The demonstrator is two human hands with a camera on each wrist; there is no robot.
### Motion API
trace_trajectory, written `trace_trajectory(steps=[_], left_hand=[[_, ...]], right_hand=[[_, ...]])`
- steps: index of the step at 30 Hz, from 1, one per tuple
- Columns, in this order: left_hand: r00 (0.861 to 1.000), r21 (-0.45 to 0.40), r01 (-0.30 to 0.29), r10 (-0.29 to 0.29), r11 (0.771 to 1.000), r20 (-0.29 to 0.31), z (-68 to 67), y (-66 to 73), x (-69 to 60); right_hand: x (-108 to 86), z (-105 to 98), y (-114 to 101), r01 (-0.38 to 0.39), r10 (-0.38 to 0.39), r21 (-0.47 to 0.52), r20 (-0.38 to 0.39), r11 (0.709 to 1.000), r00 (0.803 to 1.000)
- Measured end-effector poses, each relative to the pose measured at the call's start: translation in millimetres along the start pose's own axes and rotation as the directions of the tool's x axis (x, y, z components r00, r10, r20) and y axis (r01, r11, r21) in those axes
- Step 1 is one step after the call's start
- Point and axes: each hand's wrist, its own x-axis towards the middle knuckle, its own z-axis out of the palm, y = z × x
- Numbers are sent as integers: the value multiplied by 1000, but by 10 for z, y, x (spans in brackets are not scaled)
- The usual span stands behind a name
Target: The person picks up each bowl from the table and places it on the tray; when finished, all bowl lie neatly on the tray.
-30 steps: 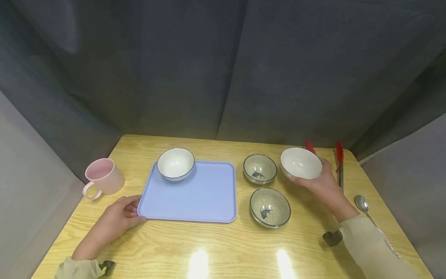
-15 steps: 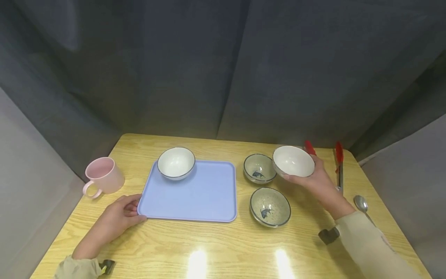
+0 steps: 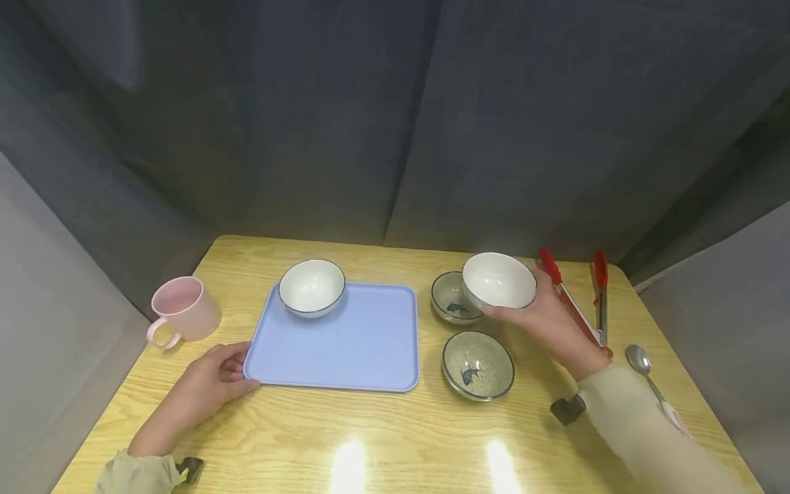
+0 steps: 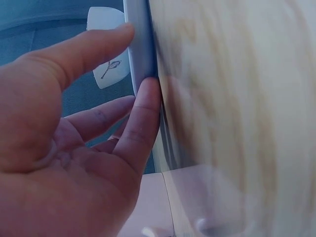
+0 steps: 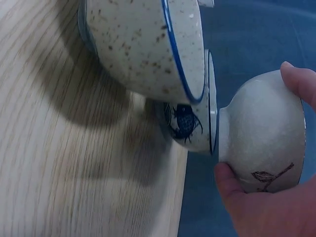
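Here, the left hand [image 3: 206, 384] is holding the blue tray [image 3: 364, 343] by its near corner, probably against sliding; a white bowl [image 3: 311, 288] is sitting on it. The right hand [image 3: 546, 319] is gripping a second white bowl [image 3: 498, 281] in the air by its side, perhaps for levelness. Around, a pink mug [image 3: 188, 312] is standing leftmost; two fish bowls [image 3: 478, 367] are standing between, in the way; red tongs [image 3: 549, 266] and a spoon [image 3: 638, 358] are lying rightmost.

The tray [image 3: 352, 343], bearing one bowl [image 3: 312, 291], lies between the mug [image 3: 194, 319] and the spoon [image 3: 639, 359].
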Motion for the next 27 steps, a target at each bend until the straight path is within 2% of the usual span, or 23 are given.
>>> trace_trajectory(steps=[6,14,27], left_hand=[[1000,3,5,-5,1000,1,5,-7,3],[1000,-1,-2,2,1000,3,-6,16,5],[1000,-4,-5,5,1000,5,4,-2,29]], right_hand=[[35,106,-47,15,-15,36,14,999,1000],[73,193,-121,15,-19,63,69,998,997],[102,358,-269,18,-27,100,94,995,995]])
